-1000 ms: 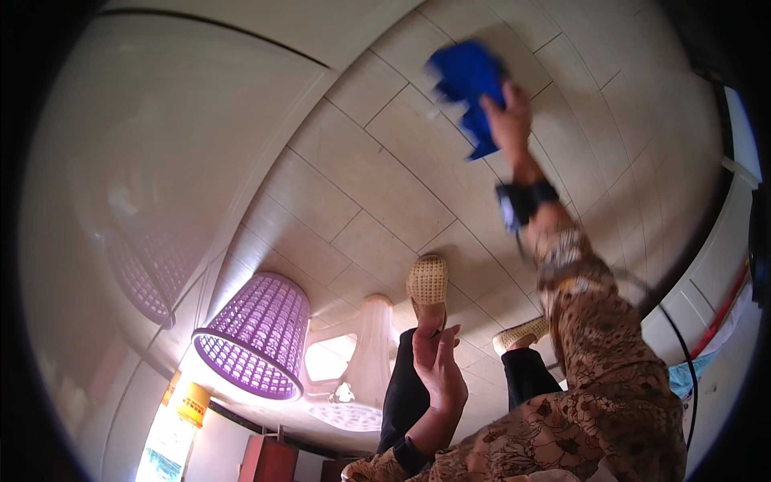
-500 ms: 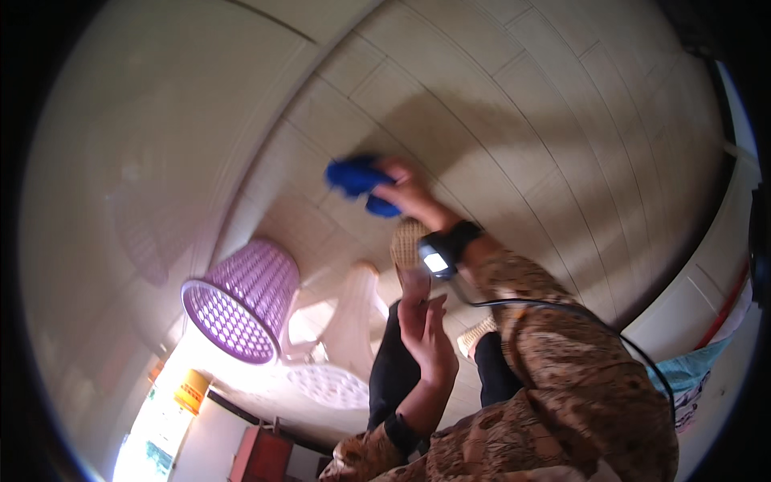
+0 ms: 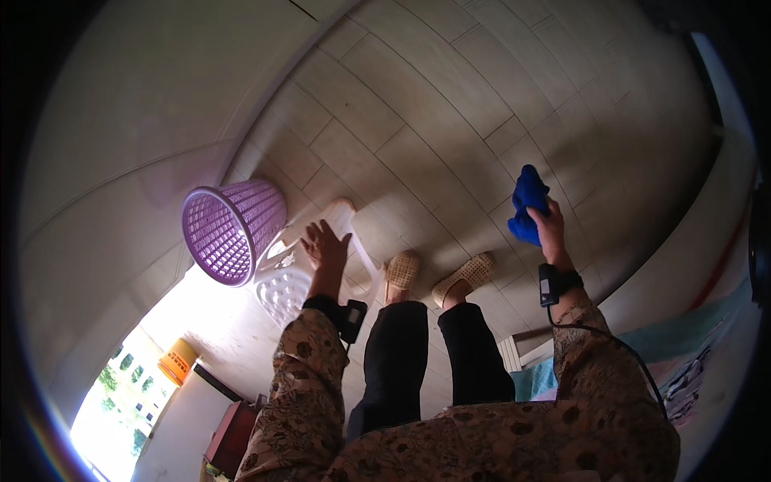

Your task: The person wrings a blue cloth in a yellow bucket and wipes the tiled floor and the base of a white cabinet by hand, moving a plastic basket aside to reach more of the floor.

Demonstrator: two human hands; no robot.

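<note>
In my right hand (image 3: pixel 551 226) is a bunched blue cloth (image 3: pixel 528 206), held above the tiled floor out to the right. My left hand (image 3: pixel 325 246) has its fingers spread and holds nothing. It is over a white plastic stool (image 3: pixel 283 296), partly covering it; whether it touches the stool I cannot tell. Just left of that hand, a purple lattice basket (image 3: pixel 261 205) leans with its round mouth toward the lower left. Dark bands with small devices sit on both my wrists.
Tan woven shoes (image 3: pixel 401 271) are on my feet, on the wood-look floor (image 3: pixel 450 120). A pale glossy wall or cabinet (image 3: pixel 120 120) rises at left. Lower left are a bright window (image 3: pixel 120 394), an orange basket (image 3: pixel 177 361) and a dark red box (image 3: pixel 230 438). Teal fabric (image 3: pixel 642 345) lies at right.
My right hand has carried the blue cloth from the middle far to the right. My left hand has moved left over the stool, its fingers spreading. The view has shifted too.
</note>
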